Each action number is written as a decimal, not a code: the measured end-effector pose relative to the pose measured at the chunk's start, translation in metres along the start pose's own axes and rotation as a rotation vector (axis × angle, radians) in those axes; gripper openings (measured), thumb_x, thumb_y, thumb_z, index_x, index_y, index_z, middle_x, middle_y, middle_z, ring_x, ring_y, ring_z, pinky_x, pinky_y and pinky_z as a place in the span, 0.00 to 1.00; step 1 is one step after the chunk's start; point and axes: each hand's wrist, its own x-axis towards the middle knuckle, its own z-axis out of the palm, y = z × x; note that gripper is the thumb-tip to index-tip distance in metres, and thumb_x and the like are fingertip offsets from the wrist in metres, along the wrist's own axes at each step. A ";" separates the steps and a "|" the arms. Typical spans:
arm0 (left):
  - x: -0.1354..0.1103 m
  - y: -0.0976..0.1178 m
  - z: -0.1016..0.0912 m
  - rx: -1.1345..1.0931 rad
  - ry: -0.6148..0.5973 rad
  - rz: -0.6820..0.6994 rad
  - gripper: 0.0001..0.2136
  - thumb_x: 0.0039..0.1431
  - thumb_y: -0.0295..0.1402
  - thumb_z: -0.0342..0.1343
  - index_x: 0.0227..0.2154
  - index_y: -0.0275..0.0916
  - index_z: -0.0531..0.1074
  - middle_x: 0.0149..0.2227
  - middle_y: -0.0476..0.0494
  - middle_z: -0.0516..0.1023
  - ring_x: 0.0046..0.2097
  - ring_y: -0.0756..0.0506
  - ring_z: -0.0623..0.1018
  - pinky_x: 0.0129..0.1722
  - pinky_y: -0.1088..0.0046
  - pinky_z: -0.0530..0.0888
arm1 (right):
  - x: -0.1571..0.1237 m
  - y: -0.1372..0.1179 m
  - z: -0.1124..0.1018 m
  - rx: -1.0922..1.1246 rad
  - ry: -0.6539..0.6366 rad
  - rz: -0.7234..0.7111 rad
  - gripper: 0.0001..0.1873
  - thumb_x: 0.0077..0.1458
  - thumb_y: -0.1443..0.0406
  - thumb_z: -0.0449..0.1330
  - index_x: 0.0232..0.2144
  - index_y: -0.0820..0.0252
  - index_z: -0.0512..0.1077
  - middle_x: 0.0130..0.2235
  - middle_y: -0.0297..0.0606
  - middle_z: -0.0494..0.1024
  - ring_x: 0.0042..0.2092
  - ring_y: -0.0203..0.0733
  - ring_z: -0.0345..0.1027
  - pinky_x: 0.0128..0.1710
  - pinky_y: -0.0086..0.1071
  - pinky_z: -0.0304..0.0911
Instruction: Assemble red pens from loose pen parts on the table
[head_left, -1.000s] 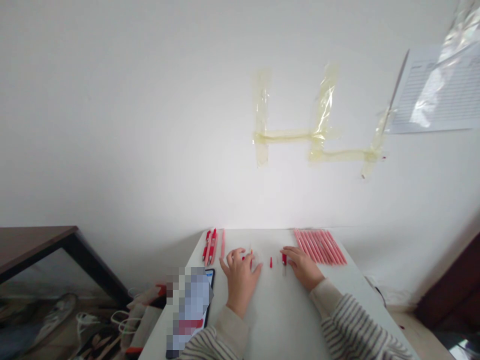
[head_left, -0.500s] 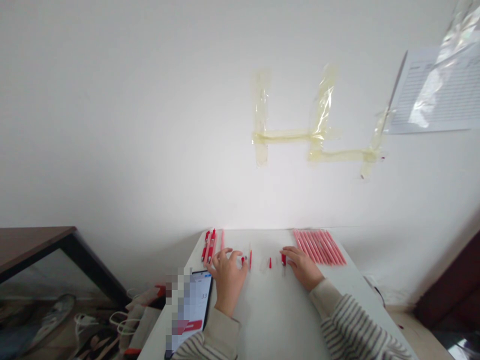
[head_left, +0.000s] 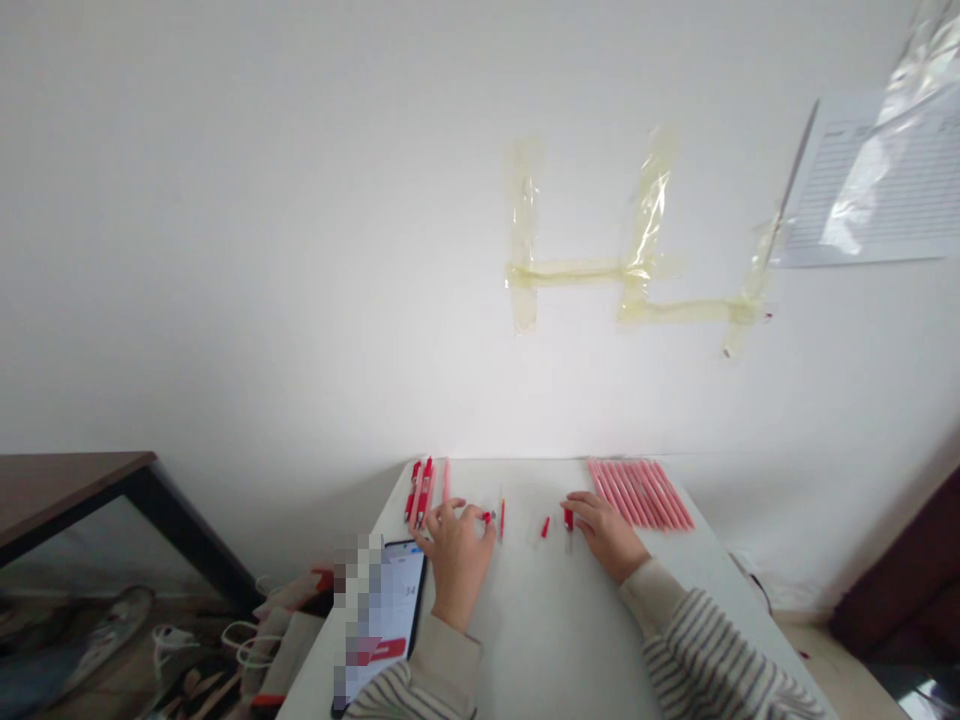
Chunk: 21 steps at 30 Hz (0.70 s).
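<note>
On the white tabletop (head_left: 525,620), my left hand (head_left: 459,560) is low with its fingers bent and apart. Beside its index fingertip and thumb lies a small red part (head_left: 487,517) with a greyish bit. Just right of that a thin red refill (head_left: 502,520) lies lengthwise. My right hand (head_left: 609,535) has its fingertips closed on a red pen piece (head_left: 568,520), which has a clear end toward me. Between the hands sits a small red cone-shaped tip (head_left: 545,527), tilted, with something clear beside it.
Red-and-pink pens (head_left: 420,492) stand in a group at the back left, near a single pink barrel (head_left: 446,480). Several pink barrels (head_left: 641,493) lie in a row at the back right. A phone (head_left: 397,610) rests at the left edge. The wall (head_left: 300,250) borders the back.
The small red cone-shaped tip has turned and shifted slightly right and toward me. Both hands stay almost in place. The number on the phone goes from 33 to 34.
</note>
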 end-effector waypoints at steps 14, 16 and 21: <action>-0.006 0.007 0.011 -0.158 -0.039 0.209 0.06 0.54 0.35 0.60 0.35 0.49 0.81 0.50 0.45 0.75 0.56 0.39 0.69 0.60 0.53 0.62 | 0.003 -0.022 -0.013 0.055 0.068 -0.130 0.16 0.65 0.66 0.53 0.49 0.53 0.77 0.47 0.45 0.78 0.53 0.49 0.69 0.56 0.48 0.68; -0.010 0.012 0.011 -0.193 -0.066 0.248 0.06 0.53 0.34 0.62 0.33 0.48 0.81 0.49 0.44 0.75 0.55 0.40 0.69 0.60 0.53 0.62 | 0.003 -0.025 -0.015 0.067 0.055 -0.157 0.16 0.65 0.67 0.53 0.49 0.53 0.77 0.46 0.44 0.79 0.53 0.48 0.68 0.55 0.47 0.68; -0.014 0.020 0.007 -0.204 -0.130 0.226 0.05 0.51 0.33 0.63 0.32 0.49 0.81 0.50 0.45 0.75 0.57 0.38 0.68 0.62 0.48 0.59 | 0.003 -0.026 -0.015 0.038 0.060 -0.160 0.16 0.63 0.70 0.54 0.48 0.53 0.78 0.45 0.44 0.79 0.52 0.48 0.69 0.54 0.46 0.69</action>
